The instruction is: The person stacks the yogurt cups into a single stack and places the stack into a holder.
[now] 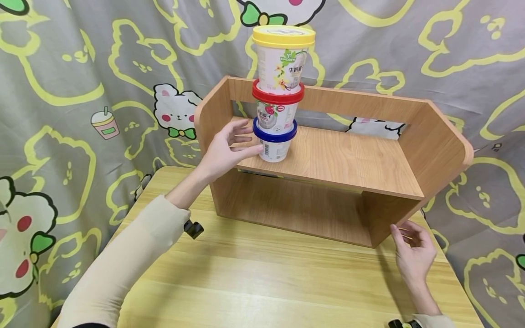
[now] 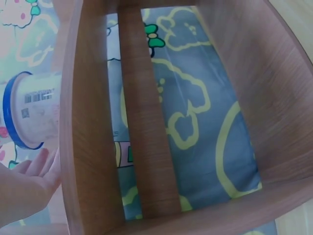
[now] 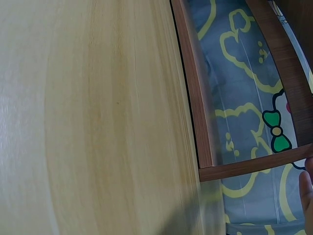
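Three tubs stand stacked on the left of the upper board of a wooden shelf (image 1: pixel 348 155). On top is the yellow-lidded tub (image 1: pixel 283 64); below it come the red-lidded tub (image 1: pixel 275 114) and, lowest, the blue-lidded tub (image 1: pixel 274 150). My left hand (image 1: pixel 225 150) is beside the lowest tub, fingers spread and slightly bent, thumb in front of its side; contact is unclear. The left wrist view shows that hand (image 2: pixel 29 188) near the blue-lidded tub (image 2: pixel 39 105). My right hand (image 1: pixel 416 250) is by the shelf's lower right side panel, loosely bent fingers (image 3: pixel 306 188) at its edge.
The shelf stands on a light wooden table (image 1: pixel 262 278), with a lower compartment (image 1: pixel 295 205) under the upper board. Behind and at both sides hangs a grey patterned curtain (image 1: pixel 135 59). The shelf's right side panel (image 1: pixel 439 146) rises beside the upper board.
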`<state>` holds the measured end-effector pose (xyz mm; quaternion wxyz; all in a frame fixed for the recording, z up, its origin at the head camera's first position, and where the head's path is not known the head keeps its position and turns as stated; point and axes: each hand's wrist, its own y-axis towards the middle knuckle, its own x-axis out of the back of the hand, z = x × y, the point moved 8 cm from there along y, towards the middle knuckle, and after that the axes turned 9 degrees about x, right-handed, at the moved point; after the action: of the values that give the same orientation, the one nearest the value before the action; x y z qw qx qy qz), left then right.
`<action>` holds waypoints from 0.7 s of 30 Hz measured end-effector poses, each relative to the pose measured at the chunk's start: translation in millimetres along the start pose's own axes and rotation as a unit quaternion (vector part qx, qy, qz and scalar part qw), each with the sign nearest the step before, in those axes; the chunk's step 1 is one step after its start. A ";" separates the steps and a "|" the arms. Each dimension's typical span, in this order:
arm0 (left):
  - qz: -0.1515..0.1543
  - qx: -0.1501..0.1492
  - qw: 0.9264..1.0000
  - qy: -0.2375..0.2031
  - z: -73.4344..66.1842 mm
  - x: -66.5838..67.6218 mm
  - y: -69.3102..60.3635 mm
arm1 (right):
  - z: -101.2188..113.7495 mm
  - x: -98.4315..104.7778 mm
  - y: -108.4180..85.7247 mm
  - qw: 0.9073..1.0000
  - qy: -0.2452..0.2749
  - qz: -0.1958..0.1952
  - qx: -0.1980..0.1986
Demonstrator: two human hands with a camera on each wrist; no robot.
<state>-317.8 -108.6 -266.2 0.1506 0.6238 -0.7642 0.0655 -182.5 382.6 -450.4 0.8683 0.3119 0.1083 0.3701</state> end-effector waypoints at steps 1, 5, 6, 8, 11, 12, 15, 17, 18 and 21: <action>-0.002 -0.004 1.000 0.001 0.1 1.2 -3.2 | 0.1 -0.1 0.1 1.000 0.000 0.000 0.000; -0.013 -0.021 1.000 0.001 0.4 5.5 -16.9 | 0.5 -0.2 0.3 1.000 0.001 0.001 -0.001; -0.016 -0.026 1.000 0.001 0.6 6.4 -20.6 | 0.5 -0.3 0.4 1.000 0.001 0.001 -0.001; -0.021 -0.036 0.999 0.003 0.7 8.6 -28.4 | 0.4 -0.4 0.5 1.000 0.000 0.002 -0.001; -0.025 -0.050 0.998 0.005 1.8 10.6 -39.8 | -0.2 -0.3 0.8 1.000 0.002 0.001 -0.001; -0.026 -0.054 0.998 0.006 2.3 10.9 -43.6 | -0.5 -0.2 0.9 1.000 0.006 0.001 -0.002; -0.025 -0.062 0.998 0.003 5.5 11.3 -53.8 | -1.4 0.2 1.3 1.000 0.017 -0.002 -0.004; -0.027 -0.066 0.997 0.003 8.7 11.5 -59.7 | -1.8 0.5 1.5 1.000 0.023 -0.004 -0.004; -0.028 -0.067 0.997 0.003 10.5 11.7 -62.6 | -2.0 0.6 1.6 1.000 0.025 -0.004 -0.004; -0.031 -0.069 0.997 0.009 15.4 11.9 -70.7 | -2.5 1.0 1.6 1.000 0.024 -0.004 -0.003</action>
<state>-253.4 -139.3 -283.3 0.2023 0.6347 -0.7457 0.0133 -183.8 385.3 -451.3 0.8680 0.2998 0.1291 0.3743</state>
